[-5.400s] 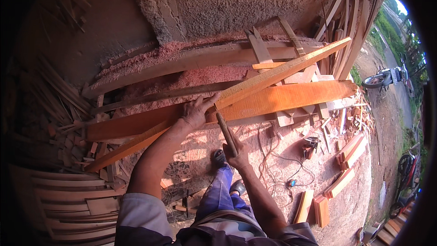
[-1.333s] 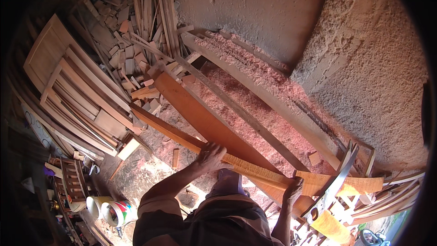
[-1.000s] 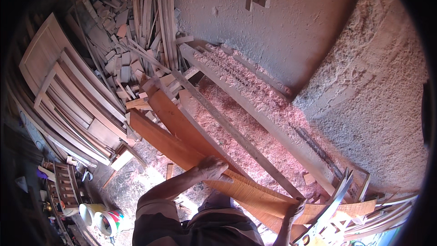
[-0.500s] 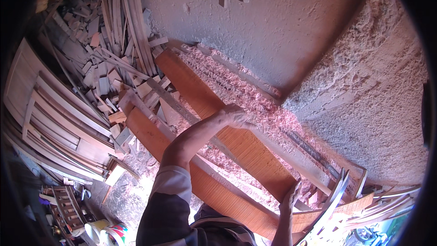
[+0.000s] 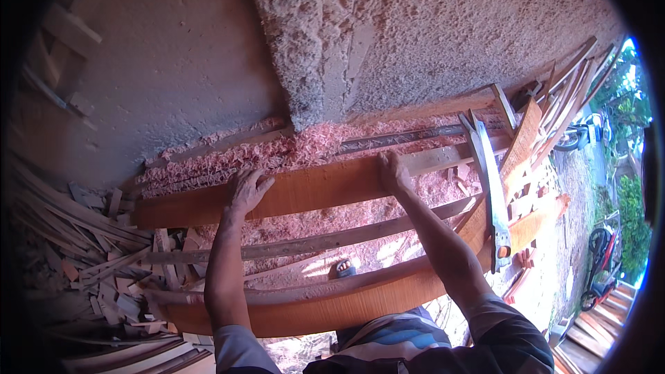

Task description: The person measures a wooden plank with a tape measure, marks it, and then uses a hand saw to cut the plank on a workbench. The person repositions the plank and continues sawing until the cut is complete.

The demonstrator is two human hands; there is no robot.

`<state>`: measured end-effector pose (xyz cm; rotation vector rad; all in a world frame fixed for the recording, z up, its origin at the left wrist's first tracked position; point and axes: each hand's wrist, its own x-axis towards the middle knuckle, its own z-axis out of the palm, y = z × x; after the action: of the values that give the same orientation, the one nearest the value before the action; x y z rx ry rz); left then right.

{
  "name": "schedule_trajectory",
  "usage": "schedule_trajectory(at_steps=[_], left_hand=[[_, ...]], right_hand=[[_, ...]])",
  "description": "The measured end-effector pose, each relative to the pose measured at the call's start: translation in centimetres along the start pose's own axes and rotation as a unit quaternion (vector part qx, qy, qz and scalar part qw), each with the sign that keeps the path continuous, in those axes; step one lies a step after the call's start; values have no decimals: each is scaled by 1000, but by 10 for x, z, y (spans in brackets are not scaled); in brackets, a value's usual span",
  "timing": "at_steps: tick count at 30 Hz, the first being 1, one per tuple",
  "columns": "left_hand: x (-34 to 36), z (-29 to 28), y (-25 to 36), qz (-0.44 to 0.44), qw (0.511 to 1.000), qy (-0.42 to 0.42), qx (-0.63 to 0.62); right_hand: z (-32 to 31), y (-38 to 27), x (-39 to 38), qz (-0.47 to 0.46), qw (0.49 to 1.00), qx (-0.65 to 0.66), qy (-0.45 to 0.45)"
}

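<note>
A long orange-brown wooden board (image 5: 315, 188) lies lengthwise along the far grey beam. My left hand (image 5: 248, 190) rests over its far edge left of the middle, with the thumb spread apart on top. At the board's right end, my right hand (image 5: 393, 172) is closed round the corner, its fingertips partly hidden. A second orange-brown board (image 5: 312, 314) runs along the near side, beneath my forearms and close to my body. Between the two boards stretches a narrow grey beam (image 5: 312, 243).
A handsaw (image 5: 490, 183) leans across the beams at right, beside upright wood strips (image 5: 564, 100). Pink shavings (image 5: 305, 149) cover the ground along the rough wall (image 5: 443, 34). Offcuts (image 5: 104, 298) pile up at left. Motorcycles (image 5: 599, 256) stand outside at far right.
My view has swung to the right, bringing the handsaw and the outdoors further in. Both hands remain on the far board; my right hand now shows more fully at its end.
</note>
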<state>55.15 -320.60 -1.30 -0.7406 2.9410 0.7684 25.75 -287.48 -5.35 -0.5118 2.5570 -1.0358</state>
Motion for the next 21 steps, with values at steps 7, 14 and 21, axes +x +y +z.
schedule_trajectory(at_steps=[7, 14, 21], left_hand=[[-26, 47, 25, 19, 997, 8, 76], [-30, 51, 38, -40, 990, -31, 130], [-79, 131, 173, 43, 994, 55, -87]], right_hand=[[28, 35, -2, -311, 860, -365, -172], [-86, 11, -126, -135, 987, -66, 61], [-233, 133, -259, 38, 939, -225, 258]])
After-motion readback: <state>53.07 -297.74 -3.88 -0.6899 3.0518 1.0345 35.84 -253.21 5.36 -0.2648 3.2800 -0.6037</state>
